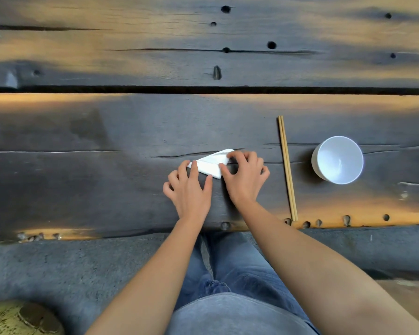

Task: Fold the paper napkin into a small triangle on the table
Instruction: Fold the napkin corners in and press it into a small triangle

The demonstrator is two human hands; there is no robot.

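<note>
A white paper napkin (212, 163) lies flat on the dark wooden table (107, 165), right between the two hands. It is already folded into a small shape with three corners.

The left hand (188, 187) rests on the table with its fingers spread apart. Its fingertips press down on the left corner of the napkin. The thumb touches the table just below the napkin's bottom corner.

The right hand (244, 176) is curled like a claw. Its pointer finger reaches over the far right corner of the napkin, and its thumb sits at the napkin's near right edge. It looks like it is pinching that edge, but the fingers hide the spot, so I cannot tell for sure.

Just to the right of the right hand lie two wooden chopsticks (287, 168), side by side. Past them, farther right, stands a white bowl (338, 159).

Below the hands are blue jeans (228, 274).
</note>
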